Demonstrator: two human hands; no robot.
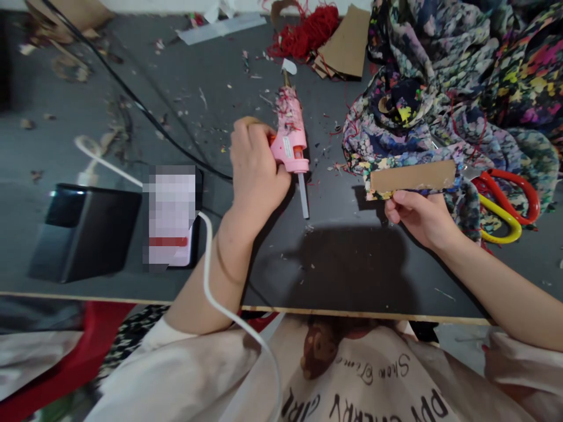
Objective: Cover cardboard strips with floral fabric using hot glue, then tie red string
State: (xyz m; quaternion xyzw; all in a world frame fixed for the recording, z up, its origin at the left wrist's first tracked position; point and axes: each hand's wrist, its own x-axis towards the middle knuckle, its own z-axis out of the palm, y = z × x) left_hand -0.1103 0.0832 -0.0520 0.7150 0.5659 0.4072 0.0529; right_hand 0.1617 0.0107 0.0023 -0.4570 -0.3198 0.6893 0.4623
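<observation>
Cardboard strip (413, 176) backed with floral cloth, toward the table's (347, 269) right side, pinched between the right hand's (420, 215) thumb and fingers. The left hand (259, 167) curls closed around a pink glue gun (291, 126), nozzle toward the far edge. Scissors (489, 183) lie right; a phone (171, 217) lies near the left near corner.

The glue gun (292, 135) is showing smooth plastic; the cardboard strip (413, 176) is looking matt; yarn (308, 32) near the worktop's (272, 258) far edge is looking rough; scissors (505, 203) are showing glossy plastic handles.
</observation>
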